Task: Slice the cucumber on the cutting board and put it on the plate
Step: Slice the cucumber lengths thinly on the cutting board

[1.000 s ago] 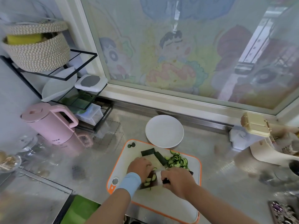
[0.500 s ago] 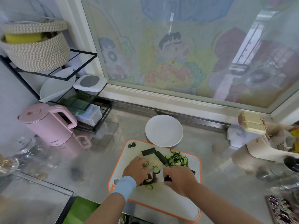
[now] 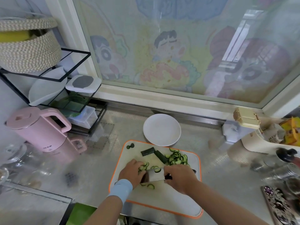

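Steel desk (image 3: 97,159) by a window: on the board (image 3: 170,197), left hand (image 3: 131,172) curls its grip over cucumber (image 3: 143,168), right hand (image 3: 180,177) grip clamped on knife (image 3: 154,175), mid-slicing; next, likely, moving slices (image 3: 177,158) to the bare plate (image 3: 162,129).

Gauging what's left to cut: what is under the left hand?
Thin green cucumber slices show at the fingertips of the left hand; whatever lies beneath the palm is hidden.

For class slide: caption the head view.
Right hand slices cucumber with a knife on the cutting board; plate empty.
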`<state>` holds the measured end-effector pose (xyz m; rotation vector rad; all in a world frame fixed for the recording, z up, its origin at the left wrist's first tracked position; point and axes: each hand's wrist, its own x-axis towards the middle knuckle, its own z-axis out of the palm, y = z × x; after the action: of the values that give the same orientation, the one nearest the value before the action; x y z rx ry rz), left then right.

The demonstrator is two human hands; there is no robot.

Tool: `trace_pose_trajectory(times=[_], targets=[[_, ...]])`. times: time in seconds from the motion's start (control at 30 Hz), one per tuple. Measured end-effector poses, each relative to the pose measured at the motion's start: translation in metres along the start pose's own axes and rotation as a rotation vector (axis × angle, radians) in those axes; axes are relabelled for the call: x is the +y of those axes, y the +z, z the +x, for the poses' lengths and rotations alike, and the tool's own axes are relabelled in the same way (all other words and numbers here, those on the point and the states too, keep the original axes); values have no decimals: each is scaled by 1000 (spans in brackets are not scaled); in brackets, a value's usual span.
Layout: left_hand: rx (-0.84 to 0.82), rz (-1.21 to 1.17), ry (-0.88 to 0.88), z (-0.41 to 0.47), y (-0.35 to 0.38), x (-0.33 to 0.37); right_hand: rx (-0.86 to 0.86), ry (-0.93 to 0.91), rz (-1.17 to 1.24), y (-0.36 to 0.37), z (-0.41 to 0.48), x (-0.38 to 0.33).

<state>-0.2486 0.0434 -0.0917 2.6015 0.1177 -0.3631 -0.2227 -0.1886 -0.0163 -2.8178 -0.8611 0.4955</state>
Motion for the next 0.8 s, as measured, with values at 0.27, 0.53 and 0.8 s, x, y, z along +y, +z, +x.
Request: trace_pose_trajectory(times=[0.27,0.53,0.8], targets=[[22,-129,339,7,3,41,-30,30,-1,-5,0,-2],[-61,74,234,29,3,18,-18,44,-48,-22,-8,15],[-6,-97,114,20,-5,17,-13,25,-108,-38,-8,42]])
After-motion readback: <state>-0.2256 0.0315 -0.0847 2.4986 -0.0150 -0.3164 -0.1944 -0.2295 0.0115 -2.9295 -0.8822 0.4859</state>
